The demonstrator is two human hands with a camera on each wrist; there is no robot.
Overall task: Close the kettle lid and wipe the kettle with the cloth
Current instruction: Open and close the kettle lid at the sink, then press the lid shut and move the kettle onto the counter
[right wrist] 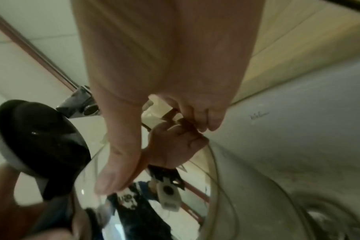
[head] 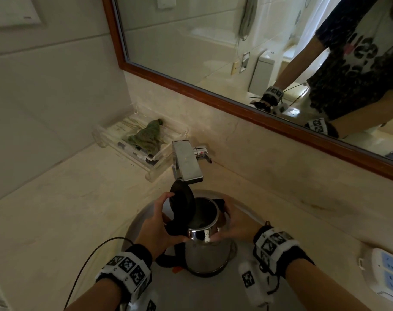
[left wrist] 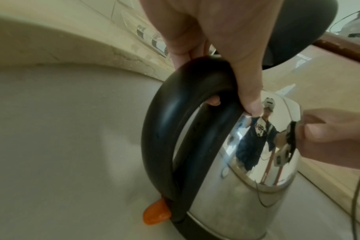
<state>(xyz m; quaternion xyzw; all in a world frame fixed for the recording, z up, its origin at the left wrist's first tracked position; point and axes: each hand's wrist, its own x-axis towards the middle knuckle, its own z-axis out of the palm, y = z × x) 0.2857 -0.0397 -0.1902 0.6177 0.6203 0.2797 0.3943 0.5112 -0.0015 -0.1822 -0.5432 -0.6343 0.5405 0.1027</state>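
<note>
A steel kettle (head: 207, 250) stands in the sink basin (head: 144, 215) below the tap. Its black lid (head: 183, 203) is open and stands upright on the hinge. My left hand (head: 161, 223) grips the top of the black handle (left wrist: 160, 129), thumb on the shiny shoulder, and one finger reaches up to the lid's edge. My right hand (head: 233, 225) holds the kettle's upper body on the spout side, thumb (right wrist: 117, 162) pressed on the steel. The green cloth (head: 146, 135) lies crumpled in a clear tray (head: 101, 138) at the back left, away from both hands.
The chrome tap (head: 186, 162) overhangs the basin just behind the lid. A white power strip (head: 390, 272) lies on the counter at the right. A wood-framed mirror (head: 213, 95) runs along the back wall. An orange switch (left wrist: 156, 214) sticks out at the handle's foot.
</note>
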